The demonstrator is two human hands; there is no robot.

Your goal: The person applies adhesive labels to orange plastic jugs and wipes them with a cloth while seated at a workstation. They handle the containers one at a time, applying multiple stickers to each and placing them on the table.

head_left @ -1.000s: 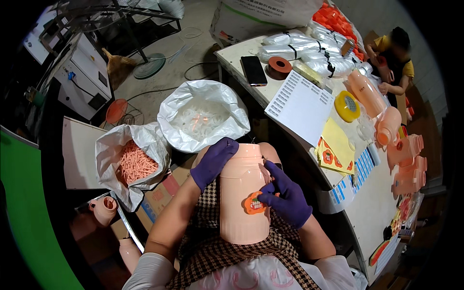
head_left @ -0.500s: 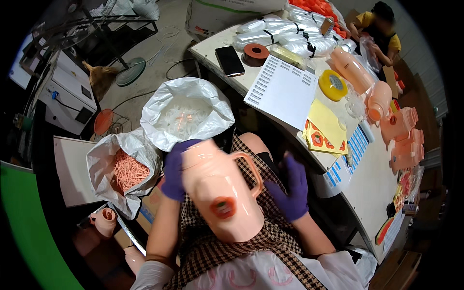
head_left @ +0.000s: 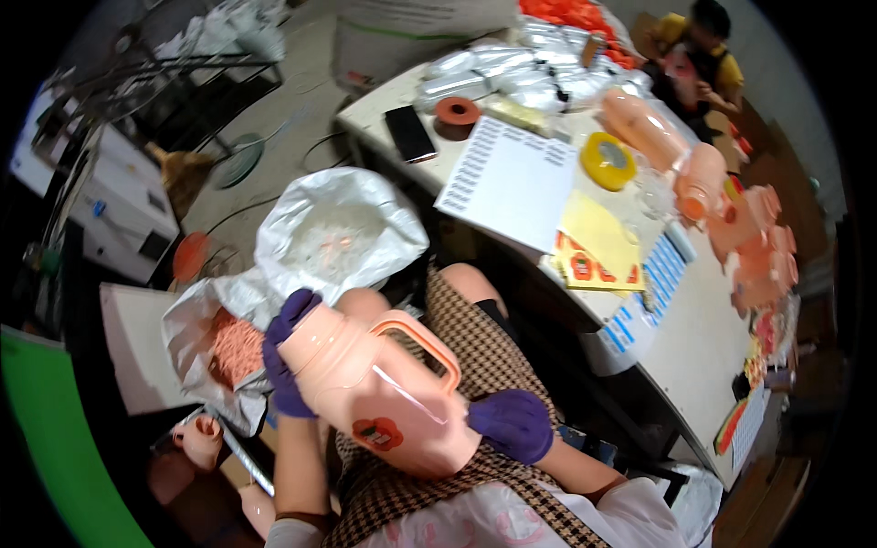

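Observation:
A pink plastic jug with a loop handle lies tilted across my lap, its neck toward the upper left and its base toward the lower right. A red flower sticker shows on its side. My left hand, in a purple glove, is closed round the neck end. My right hand, gloved too, grips the jug's lower side, just below the handle; its fingertips are partly hidden and blurred. Beneath the jug is my brown checked apron.
White sacks hold clear pieces and pink strips. On the worktable are a phone, a label sheet, yellow tape, sticker sheets and several pink jugs. A person sits at the far right.
The jug has moved down and left and tilted further over. My right hand, spread and apart from it before, now touches its lower side. The whole view has shifted slightly.

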